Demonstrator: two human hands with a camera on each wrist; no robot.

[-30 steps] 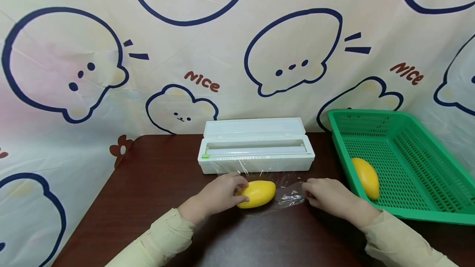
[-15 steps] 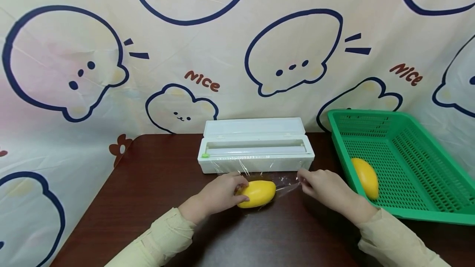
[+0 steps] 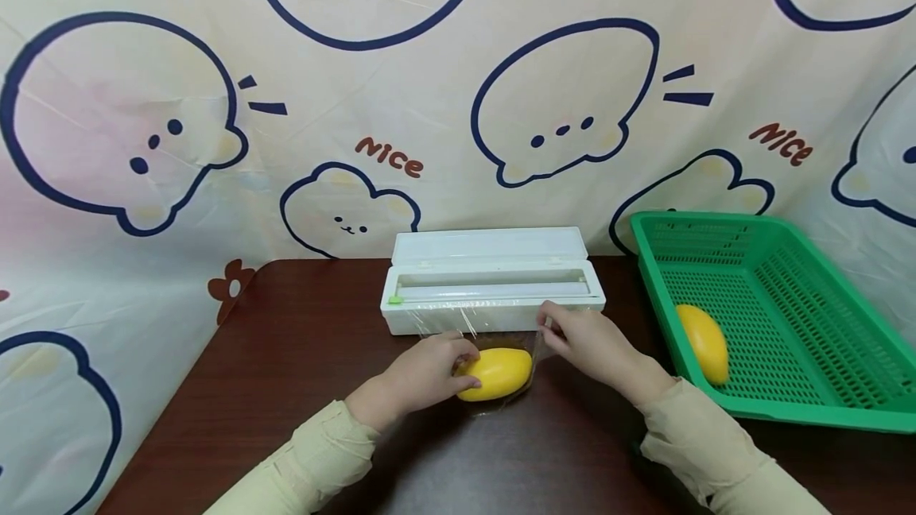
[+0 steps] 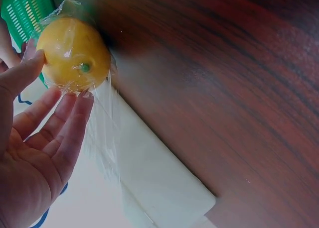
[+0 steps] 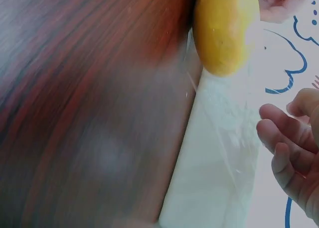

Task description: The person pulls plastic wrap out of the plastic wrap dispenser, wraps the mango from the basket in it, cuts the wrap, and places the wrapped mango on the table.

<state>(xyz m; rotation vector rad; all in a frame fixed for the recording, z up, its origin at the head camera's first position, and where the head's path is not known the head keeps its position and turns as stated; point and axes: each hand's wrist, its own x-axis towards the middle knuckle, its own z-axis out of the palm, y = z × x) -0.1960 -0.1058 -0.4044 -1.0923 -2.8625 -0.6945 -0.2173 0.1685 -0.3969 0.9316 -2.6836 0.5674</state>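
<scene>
A yellow mango (image 3: 503,374) lies on the dark table in front of a white cling film box (image 3: 494,318). My left hand (image 3: 421,380) grips its left end, thumb on the near side. In the left wrist view, clear cling film (image 4: 107,121) covers the mango (image 4: 70,46), whose small green stem spot faces that camera, and stretches toward the box. To the right of the fruit, my right hand (image 3: 594,344) pinches the film's raised edge between thumb and fingers, close to the box's front. The right wrist view has those fingers (image 5: 286,131) curled beside the box.
Behind, the box's lid (image 3: 490,243) stands up, exposing the film roll (image 3: 494,291). A green basket (image 3: 809,413) occupies the right side of the table, with another yellow mango (image 3: 704,344) inside. A patterned cloth (image 3: 444,102) hangs at the back.
My right hand has moved left and toward the box, drawing the film's right edge up and in against the mango. The left hand has kept its grip in place.
</scene>
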